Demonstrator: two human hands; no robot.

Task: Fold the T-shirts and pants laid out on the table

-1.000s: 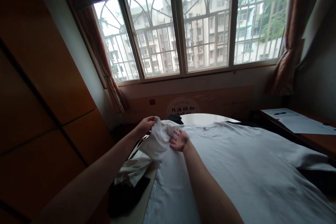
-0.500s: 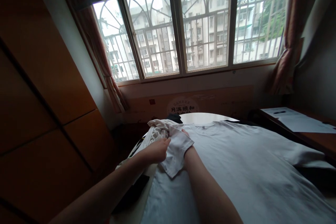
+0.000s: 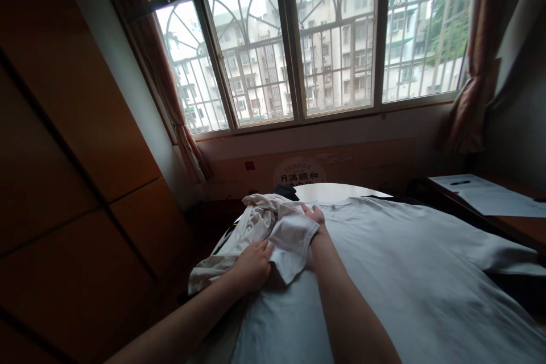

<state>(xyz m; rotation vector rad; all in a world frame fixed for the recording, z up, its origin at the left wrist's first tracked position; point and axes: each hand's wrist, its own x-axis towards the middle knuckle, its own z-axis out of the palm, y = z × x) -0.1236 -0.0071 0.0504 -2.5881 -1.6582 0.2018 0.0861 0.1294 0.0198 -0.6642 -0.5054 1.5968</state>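
Note:
A white T-shirt (image 3: 384, 273) lies spread over a round white table, its neckline toward the window. One sleeve (image 3: 294, 239) is turned inward over the shirt's body on the left. My left hand (image 3: 255, 264) lies on the left side of this sleeve, fingers stretched over the cloth. At the sleeve's right edge, my right hand (image 3: 314, 217) touches the fabric with its fingers apart. A crumpled cream garment (image 3: 256, 219) is bunched against the sleeve, to the left of it.
Beyond the shirt, the white table's rim (image 3: 345, 189) shows, with a dark cloth (image 3: 285, 191) beside it. Papers (image 3: 499, 199) lie on a brown desk at right. A wooden cabinet (image 3: 81, 199) stands at left, and a printed cardboard panel (image 3: 362, 162) is below the window.
My right hand has come out from under the sleeve to its top edge. My left hand has loosened its pinch and moved slightly down, flattening on the cloth.

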